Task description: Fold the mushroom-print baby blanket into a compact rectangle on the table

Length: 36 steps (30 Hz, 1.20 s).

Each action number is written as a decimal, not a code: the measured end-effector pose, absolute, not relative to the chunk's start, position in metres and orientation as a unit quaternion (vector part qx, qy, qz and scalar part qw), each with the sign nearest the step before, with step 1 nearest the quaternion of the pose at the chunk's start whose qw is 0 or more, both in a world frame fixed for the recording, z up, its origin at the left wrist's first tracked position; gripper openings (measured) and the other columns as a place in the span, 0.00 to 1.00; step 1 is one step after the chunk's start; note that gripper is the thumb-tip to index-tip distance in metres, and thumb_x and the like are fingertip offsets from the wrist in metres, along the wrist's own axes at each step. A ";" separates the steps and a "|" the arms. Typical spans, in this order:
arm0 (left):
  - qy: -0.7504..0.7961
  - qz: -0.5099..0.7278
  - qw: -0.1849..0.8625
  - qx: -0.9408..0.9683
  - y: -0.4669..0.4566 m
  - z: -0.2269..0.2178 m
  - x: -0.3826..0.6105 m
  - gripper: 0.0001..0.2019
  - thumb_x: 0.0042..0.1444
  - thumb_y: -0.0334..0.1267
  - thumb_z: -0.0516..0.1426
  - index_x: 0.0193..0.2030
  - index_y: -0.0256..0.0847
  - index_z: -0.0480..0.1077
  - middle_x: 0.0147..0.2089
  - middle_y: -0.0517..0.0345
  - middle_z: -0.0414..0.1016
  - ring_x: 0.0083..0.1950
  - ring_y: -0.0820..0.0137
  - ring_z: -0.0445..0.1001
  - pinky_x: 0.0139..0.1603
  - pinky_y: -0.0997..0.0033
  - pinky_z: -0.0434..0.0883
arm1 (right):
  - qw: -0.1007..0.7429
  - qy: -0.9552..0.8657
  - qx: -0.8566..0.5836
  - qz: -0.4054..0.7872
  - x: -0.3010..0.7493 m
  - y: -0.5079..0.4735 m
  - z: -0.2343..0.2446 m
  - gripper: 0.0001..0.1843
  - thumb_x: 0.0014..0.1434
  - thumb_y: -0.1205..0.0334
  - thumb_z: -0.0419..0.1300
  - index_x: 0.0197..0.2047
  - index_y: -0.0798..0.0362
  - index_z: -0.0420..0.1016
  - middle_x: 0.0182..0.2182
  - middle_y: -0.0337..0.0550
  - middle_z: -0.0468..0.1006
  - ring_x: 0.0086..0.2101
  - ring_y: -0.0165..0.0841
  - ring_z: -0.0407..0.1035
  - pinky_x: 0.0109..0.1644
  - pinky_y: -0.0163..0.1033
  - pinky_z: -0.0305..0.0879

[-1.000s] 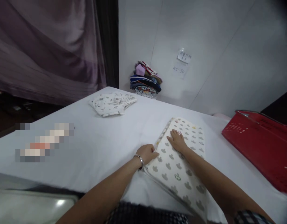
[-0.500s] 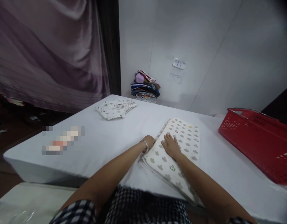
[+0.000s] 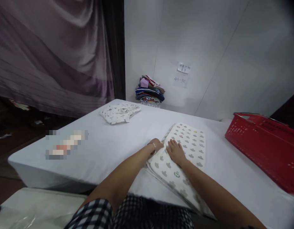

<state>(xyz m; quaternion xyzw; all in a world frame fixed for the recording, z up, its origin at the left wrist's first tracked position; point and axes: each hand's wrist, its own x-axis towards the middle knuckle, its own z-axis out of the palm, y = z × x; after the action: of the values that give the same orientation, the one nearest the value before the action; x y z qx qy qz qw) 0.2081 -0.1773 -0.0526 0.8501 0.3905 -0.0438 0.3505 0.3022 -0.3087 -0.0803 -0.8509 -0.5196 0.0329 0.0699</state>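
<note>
A folded white blanket (image 3: 192,149) printed with grey clouds and a few coloured ones lies in layers on the table, its near corner reaching the front edge. My left hand (image 3: 157,145), with a bracelet at the wrist, is closed on the blanket's left edge; its fingertips are partly hidden by the cloth. Flat on top of the blanket, fingers stretched out, rests my right hand (image 3: 177,152), just right of the left one.
The table has a white cover (image 3: 108,152). A patterned white garment (image 3: 118,113) lies at its far left, a blurred-out item (image 3: 66,144) nearer left. At right stands a red plastic basket (image 3: 263,149). Folded clothes (image 3: 150,90) are stacked by the wall behind.
My left hand has shifted slightly right, further onto the blanket's left edge, which now bunches a little beside it. My right hand stays flat in nearly the same spot. The view has tilted slightly.
</note>
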 end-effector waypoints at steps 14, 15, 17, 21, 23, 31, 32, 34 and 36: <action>0.347 -0.049 0.284 0.892 -0.171 -0.037 0.228 0.16 0.47 0.45 0.56 0.38 0.38 0.76 0.43 0.46 0.77 0.45 0.63 0.74 0.39 0.74 0.67 | 0.049 -0.484 -0.873 0.043 0.319 -0.306 -0.083 0.28 0.64 0.53 0.39 0.64 0.56 0.52 0.65 0.46 0.45 0.63 0.39 0.37 0.63 0.51 0.34; 0.350 -0.049 0.286 0.891 -0.170 -0.037 0.233 0.16 0.47 0.45 0.55 0.39 0.38 0.75 0.44 0.45 0.77 0.45 0.63 0.74 0.39 0.75 0.68 | 0.051 -0.483 -0.873 0.046 0.318 -0.306 -0.083 0.28 0.63 0.54 0.39 0.64 0.56 0.52 0.65 0.46 0.45 0.63 0.39 0.37 0.63 0.50 0.35; 0.354 -0.053 0.291 0.887 -0.169 -0.040 0.243 0.16 0.48 0.43 0.55 0.40 0.37 0.75 0.43 0.45 0.77 0.44 0.64 0.75 0.38 0.75 0.68 | 0.054 -0.480 -0.873 0.060 0.320 -0.305 -0.078 0.28 0.63 0.53 0.40 0.64 0.56 0.53 0.65 0.46 0.45 0.63 0.40 0.38 0.63 0.51 0.36; 0.367 -0.040 0.286 0.884 -0.169 -0.048 0.251 0.18 0.50 0.43 0.53 0.44 0.35 0.73 0.47 0.43 0.75 0.48 0.62 0.73 0.42 0.73 0.68 | 0.059 -0.483 -0.870 0.080 0.330 -0.300 -0.065 0.30 0.62 0.52 0.43 0.64 0.54 0.51 0.65 0.48 0.46 0.63 0.40 0.38 0.62 0.51 0.38; 0.376 -0.029 0.281 0.883 -0.169 -0.052 0.250 0.20 0.51 0.44 0.52 0.47 0.35 0.71 0.50 0.42 0.73 0.51 0.60 0.71 0.44 0.71 0.68 | 0.054 -0.483 -0.871 0.070 0.334 -0.298 -0.066 0.31 0.62 0.51 0.42 0.65 0.56 0.49 0.65 0.49 0.45 0.63 0.40 0.36 0.62 0.51 0.37; 0.365 -0.037 0.282 0.887 -0.163 -0.051 0.252 0.20 0.51 0.46 0.52 0.45 0.36 0.72 0.48 0.42 0.74 0.50 0.58 0.72 0.43 0.68 0.69 | 0.040 -0.475 -0.876 0.077 0.335 -0.297 -0.076 0.32 0.63 0.50 0.40 0.66 0.56 0.47 0.66 0.47 0.44 0.64 0.39 0.36 0.63 0.51 0.34; 0.363 -0.036 0.281 0.888 -0.163 -0.049 0.255 0.19 0.51 0.46 0.52 0.45 0.36 0.73 0.48 0.42 0.74 0.50 0.58 0.72 0.43 0.68 0.69 | 0.039 -0.475 -0.875 0.084 0.336 -0.295 -0.073 0.31 0.62 0.51 0.41 0.65 0.56 0.48 0.65 0.47 0.45 0.63 0.39 0.37 0.62 0.51 0.35; 0.364 -0.032 0.278 0.888 -0.162 -0.047 0.263 0.19 0.51 0.45 0.52 0.44 0.37 0.73 0.48 0.42 0.74 0.50 0.59 0.72 0.44 0.68 0.69 | 0.041 -0.476 -0.874 0.083 0.339 -0.290 -0.068 0.31 0.61 0.52 0.43 0.65 0.55 0.50 0.65 0.47 0.45 0.63 0.40 0.37 0.62 0.52 0.37; 0.370 -0.028 0.275 0.887 -0.162 -0.047 0.271 0.18 0.51 0.44 0.53 0.44 0.36 0.73 0.48 0.42 0.74 0.50 0.59 0.72 0.44 0.69 0.68 | 0.043 -0.474 -0.877 0.069 0.341 -0.285 -0.068 0.30 0.61 0.54 0.43 0.64 0.55 0.50 0.65 0.48 0.44 0.63 0.40 0.36 0.62 0.52 0.37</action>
<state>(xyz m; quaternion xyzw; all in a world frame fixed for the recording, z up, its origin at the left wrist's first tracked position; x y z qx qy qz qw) 0.2710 -0.1617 -0.0467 0.8870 0.3696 -0.0280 0.2753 0.3409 -0.2848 -0.0676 -0.8765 -0.4743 0.0695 0.0430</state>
